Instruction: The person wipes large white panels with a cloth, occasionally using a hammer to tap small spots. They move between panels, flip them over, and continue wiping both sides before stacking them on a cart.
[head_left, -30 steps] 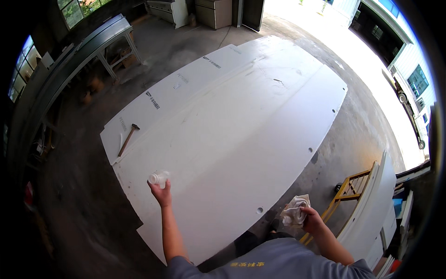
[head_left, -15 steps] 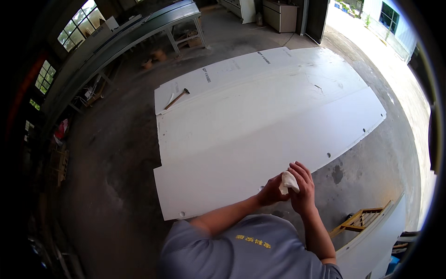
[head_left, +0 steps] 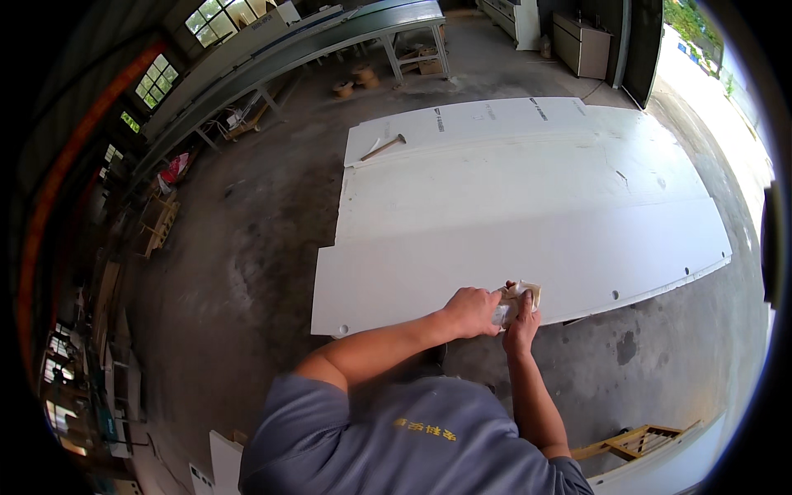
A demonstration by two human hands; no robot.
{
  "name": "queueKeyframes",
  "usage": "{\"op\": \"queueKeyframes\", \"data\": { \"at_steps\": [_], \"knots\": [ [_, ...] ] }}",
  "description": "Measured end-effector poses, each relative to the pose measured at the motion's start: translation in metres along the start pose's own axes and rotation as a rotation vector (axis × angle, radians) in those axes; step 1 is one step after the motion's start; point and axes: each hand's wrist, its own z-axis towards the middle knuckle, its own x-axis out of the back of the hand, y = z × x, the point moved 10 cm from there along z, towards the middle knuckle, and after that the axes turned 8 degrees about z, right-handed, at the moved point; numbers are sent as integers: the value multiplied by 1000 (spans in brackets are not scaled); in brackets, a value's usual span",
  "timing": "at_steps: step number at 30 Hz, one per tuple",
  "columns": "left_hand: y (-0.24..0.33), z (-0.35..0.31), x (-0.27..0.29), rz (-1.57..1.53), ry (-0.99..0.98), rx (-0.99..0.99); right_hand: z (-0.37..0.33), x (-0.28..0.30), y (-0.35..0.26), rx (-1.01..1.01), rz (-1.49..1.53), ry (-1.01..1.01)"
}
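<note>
Both my hands are closed on a small crumpled packet point(head_left: 513, 299), whitish and partly see-through, with a tan patch at its right side. My left hand point(head_left: 473, 313) grips its left side, the forearm reaching across in front of my body. From below, my right hand point(head_left: 521, 332) holds it with the thumb lying over the front. What the packet contains cannot be made out. The hands are above the near edge of a large white panel point(head_left: 462, 247), which has round holes along that edge. A wooden-handled hammer point(head_left: 384, 148) lies at the far left of the panels.
Further white panels point(head_left: 462, 177) lie beyond the near one, the farthest bearing dark print. A long machine table point(head_left: 355, 37) runs along the back left. A cabinet point(head_left: 580, 45) stands beside the bright doorway. At the lower right is a yellow wooden frame point(head_left: 635, 441) beside a leaning white panel.
The wad between my hands now looks more spread out, showing its tan and see-through parts. My left arm is stretched straighter. The whole view has shifted, so the panels appear farther right.
</note>
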Motion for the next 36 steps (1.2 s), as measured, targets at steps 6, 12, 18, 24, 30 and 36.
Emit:
{"op": "queueKeyframes", "data": {
  "at_steps": [6, 12, 18, 24, 30, 36],
  "knots": [
    [-55, -10, 13, -141, 112, 4, 15, -50, 16, 92, -249, -100],
    [-169, -9, -7, -709, 370, -13, 23, -187, 43, 570, -1079, -586],
    [-301, 12, -58, -745, 468, 161, 81, -206, 144, 129, -667, -466],
    [-441, 49, -54, -578, 622, 374, 122, -114, 239, -481, 136, 181],
    [-564, 81, -47, -454, 742, 590, 124, -55, 254, -547, 186, 319],
    [-576, 84, -64, -693, 739, 627, 202, 7, 128, 68, -724, 283]
  ]
}}
